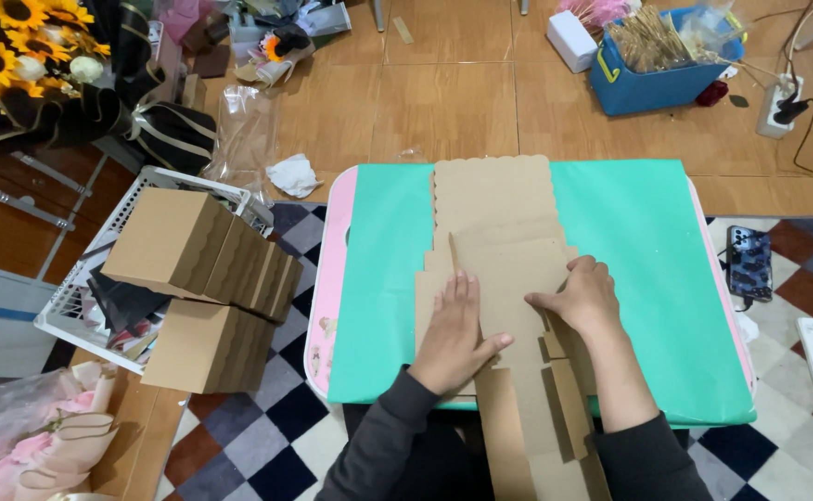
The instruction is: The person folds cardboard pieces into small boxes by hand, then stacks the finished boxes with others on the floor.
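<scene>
Our left hand [453, 329] and right hand [584, 299] press flat, unclenched, on the cardboard sheet [504, 269] on the table [378, 278]. Light, stiff, creasable; we'd hold its edges.

A plain brown die-cut cardboard sheet [504, 269] with scalloped edges lies on the mint-green mat [647, 260] of the pink-rimmed counter [327, 288]. Left of the mat stand brown folded boxes [198, 250] in a white wire basket [68, 306]; beyond it, a blue bin [652, 88]; under it, a navy, grey and rust checkered rug [267, 436]. Yellow sunflowers [17, 37] sit far left.
</scene>
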